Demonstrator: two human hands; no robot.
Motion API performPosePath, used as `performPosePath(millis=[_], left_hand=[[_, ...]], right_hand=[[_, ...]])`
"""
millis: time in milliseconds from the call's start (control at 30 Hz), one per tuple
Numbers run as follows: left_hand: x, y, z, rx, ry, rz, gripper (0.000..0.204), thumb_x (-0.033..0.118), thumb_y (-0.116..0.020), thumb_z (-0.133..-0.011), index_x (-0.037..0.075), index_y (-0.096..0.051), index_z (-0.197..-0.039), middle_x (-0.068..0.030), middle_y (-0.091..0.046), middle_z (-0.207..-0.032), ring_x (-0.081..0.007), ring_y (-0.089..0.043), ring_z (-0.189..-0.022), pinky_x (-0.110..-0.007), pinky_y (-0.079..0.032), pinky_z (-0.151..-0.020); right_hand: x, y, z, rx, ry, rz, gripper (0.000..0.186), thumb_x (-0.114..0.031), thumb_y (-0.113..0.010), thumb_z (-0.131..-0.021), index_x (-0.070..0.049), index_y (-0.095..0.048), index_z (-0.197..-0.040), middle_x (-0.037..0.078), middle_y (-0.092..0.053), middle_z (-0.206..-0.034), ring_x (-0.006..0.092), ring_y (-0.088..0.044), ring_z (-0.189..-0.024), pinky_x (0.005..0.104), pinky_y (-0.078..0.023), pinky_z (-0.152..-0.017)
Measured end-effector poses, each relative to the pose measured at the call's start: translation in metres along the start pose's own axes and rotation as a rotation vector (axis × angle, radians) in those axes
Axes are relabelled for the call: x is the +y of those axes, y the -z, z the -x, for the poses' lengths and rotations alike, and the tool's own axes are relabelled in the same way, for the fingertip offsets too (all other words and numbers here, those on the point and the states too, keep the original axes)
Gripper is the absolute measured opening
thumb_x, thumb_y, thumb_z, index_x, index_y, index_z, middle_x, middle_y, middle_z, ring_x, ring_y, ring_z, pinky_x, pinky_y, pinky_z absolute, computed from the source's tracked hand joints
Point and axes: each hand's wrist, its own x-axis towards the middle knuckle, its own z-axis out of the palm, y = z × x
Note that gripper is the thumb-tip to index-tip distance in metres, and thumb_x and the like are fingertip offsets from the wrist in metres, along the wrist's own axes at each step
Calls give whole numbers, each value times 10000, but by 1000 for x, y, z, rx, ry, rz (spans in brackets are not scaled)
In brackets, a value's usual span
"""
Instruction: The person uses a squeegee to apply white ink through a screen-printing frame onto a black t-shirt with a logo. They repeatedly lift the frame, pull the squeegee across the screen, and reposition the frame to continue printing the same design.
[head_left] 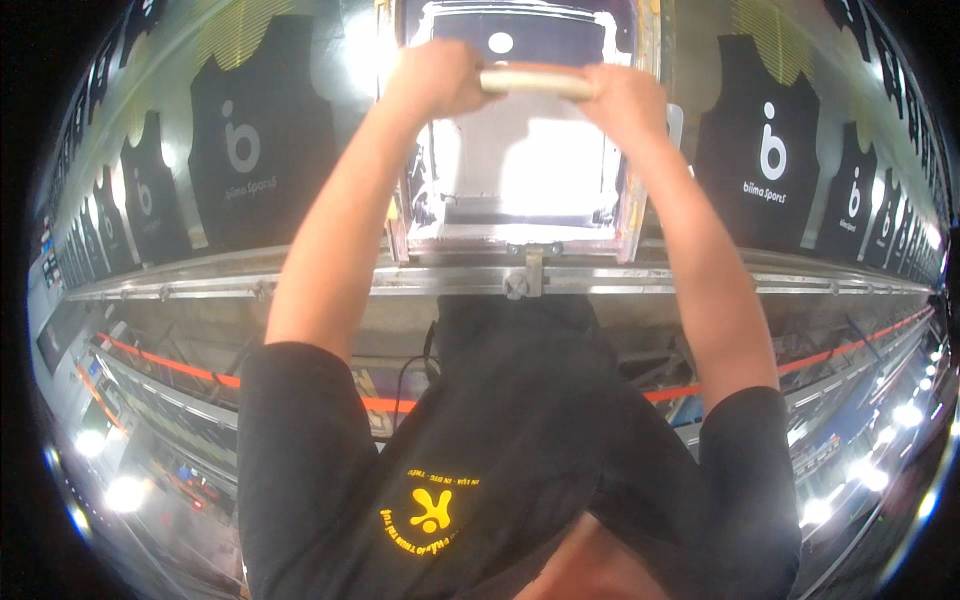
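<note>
Both arms reach forward over a framed printing screen (525, 215) that lies on the long table. A pale squeegee (537, 82) spans the upper part of the screen crosswise. My left hand (440, 78) is closed round its left end, and my right hand (625, 98) grips the right end. White ink marks the screen's edges, and bright glare lies on the mesh below the squeegee. Above it a white dot shows in the dark part of the mesh. The squeegee's lower edge is hard to make out.
Black garment pieces with white prints lie along the table on the left (262, 130) and on the right (760, 140). A metal rail (440, 282) runs along the near edge, with a clamp (525, 275) at the screen frame. Behind me are red strips and more long tables.
</note>
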Motion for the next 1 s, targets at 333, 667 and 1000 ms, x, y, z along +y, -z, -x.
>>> performPosePath(millis=[333,667,1000], left_hand=[[52,-89,163,159,-1,126,437,298,-863,-766,110,-792,-1154,-109,-754,-1044,-335,-749,-1014,-461,-607,-895],[16,6,68,-138,-4,29,572,659,-764,-911,105,-855,-1025,-146,-803,-888,-335,-799,-862,-478,-642,-799],[-49,49,-103,106,-78,0,578,672,-754,-873,105,-847,-929,-167,-777,-809,-400,-758,-810,-507,-604,-775]], right_hand=[[-46,-33,175,159,160,-95,420,-147,-901,-711,-100,-767,-1107,71,-780,-1157,259,-732,-1101,430,-538,-951],[-26,36,63,93,153,-181,257,-357,-894,-787,-152,-772,-885,74,-758,-819,321,-756,-779,479,-589,-739],[21,40,-115,-24,-82,-42,287,-444,-872,-861,-201,-825,-1006,62,-789,-895,295,-757,-852,446,-588,-753]])
